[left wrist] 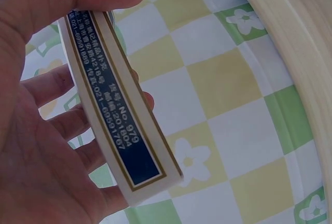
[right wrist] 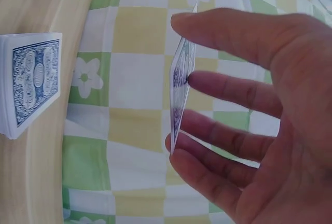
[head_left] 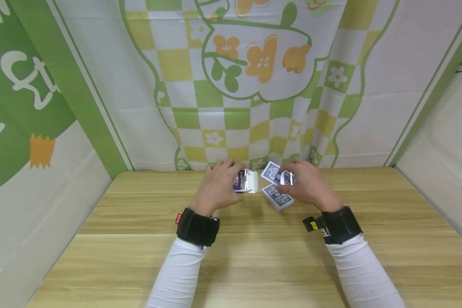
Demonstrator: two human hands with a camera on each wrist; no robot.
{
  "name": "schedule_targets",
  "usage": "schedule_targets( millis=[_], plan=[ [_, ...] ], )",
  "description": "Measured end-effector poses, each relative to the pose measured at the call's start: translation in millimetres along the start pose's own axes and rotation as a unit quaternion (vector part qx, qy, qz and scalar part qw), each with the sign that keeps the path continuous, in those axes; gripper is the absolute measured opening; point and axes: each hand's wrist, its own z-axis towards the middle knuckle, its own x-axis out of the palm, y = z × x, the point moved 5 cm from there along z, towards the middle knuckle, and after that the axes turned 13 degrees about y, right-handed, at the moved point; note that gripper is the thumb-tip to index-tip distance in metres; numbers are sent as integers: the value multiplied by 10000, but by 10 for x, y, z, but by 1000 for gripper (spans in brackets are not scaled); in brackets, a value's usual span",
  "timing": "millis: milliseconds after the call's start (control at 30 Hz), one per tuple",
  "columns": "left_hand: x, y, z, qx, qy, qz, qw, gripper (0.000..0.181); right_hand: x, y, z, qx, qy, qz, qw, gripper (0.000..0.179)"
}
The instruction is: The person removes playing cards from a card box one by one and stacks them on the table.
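My left hand (head_left: 218,184) grips a small playing card box (head_left: 240,180), its white end flap (head_left: 253,182) standing out to the right. In the left wrist view, the side of the card box (left wrist: 116,105) shows printed text on a dark blue strip. My right hand (head_left: 309,182) pinches a thin playing card (head_left: 270,172) with a blue patterned back; whether it is one card or a few I cannot tell. The right wrist view shows the card (right wrist: 179,84) nearly edge-on between thumb and fingers. Just below it, a deck of cards (head_left: 278,197) lies on the table, blue back up.
A light wooden table (head_left: 254,265) spreads under both arms. Behind its far edge hangs a checked green, yellow and white curtain (head_left: 250,115), close beyond the hands. Cloth walls with green bands stand at left and right.
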Motion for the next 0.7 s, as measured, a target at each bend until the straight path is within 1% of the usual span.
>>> schedule_targets(
  millis=[167, 433, 700],
  plan=[
    [-1, -1, -3, 2, 41, 6, 10000, 72, 46, -37, 22, 276, 61, -83, 9996, 50],
    [0, -6, -2, -1, 56, 8, 10000, 71, 165, -85, 59, 612, 251, 86, 9978, 52],
    [-6, -19, -8, -27, 83, -38, 10000, 70, 303, -131, 109, 769, 455, 27, 9960, 49]
  ],
)
